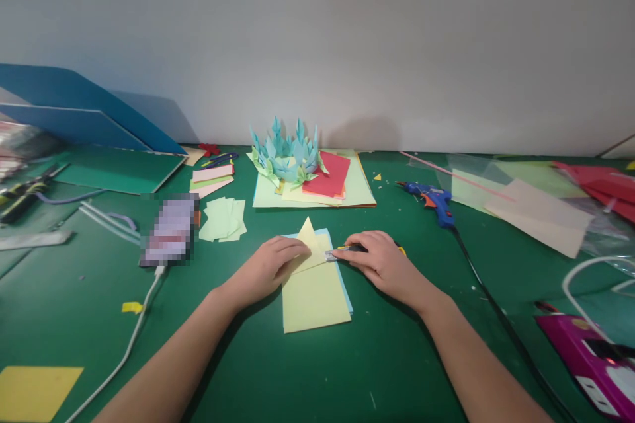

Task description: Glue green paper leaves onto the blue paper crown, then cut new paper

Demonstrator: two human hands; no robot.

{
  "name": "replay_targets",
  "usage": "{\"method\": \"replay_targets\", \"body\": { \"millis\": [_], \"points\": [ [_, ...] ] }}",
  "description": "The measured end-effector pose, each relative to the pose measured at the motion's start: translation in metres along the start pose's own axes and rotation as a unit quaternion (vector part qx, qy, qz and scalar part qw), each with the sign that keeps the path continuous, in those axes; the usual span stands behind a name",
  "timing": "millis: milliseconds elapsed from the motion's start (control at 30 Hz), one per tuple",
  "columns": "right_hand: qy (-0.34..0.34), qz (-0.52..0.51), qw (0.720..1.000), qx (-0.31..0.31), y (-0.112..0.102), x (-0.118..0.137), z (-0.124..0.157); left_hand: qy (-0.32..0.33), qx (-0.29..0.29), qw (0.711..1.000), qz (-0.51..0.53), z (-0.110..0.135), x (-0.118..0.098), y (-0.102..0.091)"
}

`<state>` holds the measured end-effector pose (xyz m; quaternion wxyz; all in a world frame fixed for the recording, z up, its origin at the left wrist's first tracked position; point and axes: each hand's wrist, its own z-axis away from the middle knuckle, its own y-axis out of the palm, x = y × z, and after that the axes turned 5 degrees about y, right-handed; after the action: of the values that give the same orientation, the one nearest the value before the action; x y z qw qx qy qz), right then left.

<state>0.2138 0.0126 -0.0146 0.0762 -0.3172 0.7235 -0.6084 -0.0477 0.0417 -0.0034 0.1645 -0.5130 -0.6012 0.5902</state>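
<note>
Pale yellow paper lies on the green table, with a light blue sheet showing along its right edge. Its upper part is folded, and a pointed corner sticks up at the far end. My left hand presses the folded part down, fingers lying flat over it. In my right hand is a utility knife with a yellow end; the fingers close around it. The knife's metal tip touches the yellow paper at the fold's right end. Part of the handle is hidden under the hand.
Behind the paper, a blue folded-paper lotus stands on stacked coloured sheets. A blue glue gun lies to the right, its cord running forward past a magenta power strip. Leftward are light green slips and a phone on a white cable.
</note>
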Motion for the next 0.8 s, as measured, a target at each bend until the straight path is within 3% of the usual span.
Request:
{"method": "replay_targets", "body": {
  "millis": [500, 800],
  "points": [
    [-0.005, -0.022, 1.000, 0.011, -0.003, -0.009, 0.004, -0.055, -0.001, 0.998, 0.014, 0.002, 0.001, 0.004],
    [0.002, -0.043, 0.999, 0.031, -0.007, -0.013, 0.010, -0.035, -0.024, 0.999, 0.024, 0.002, 0.004, 0.003]
  ]
}}
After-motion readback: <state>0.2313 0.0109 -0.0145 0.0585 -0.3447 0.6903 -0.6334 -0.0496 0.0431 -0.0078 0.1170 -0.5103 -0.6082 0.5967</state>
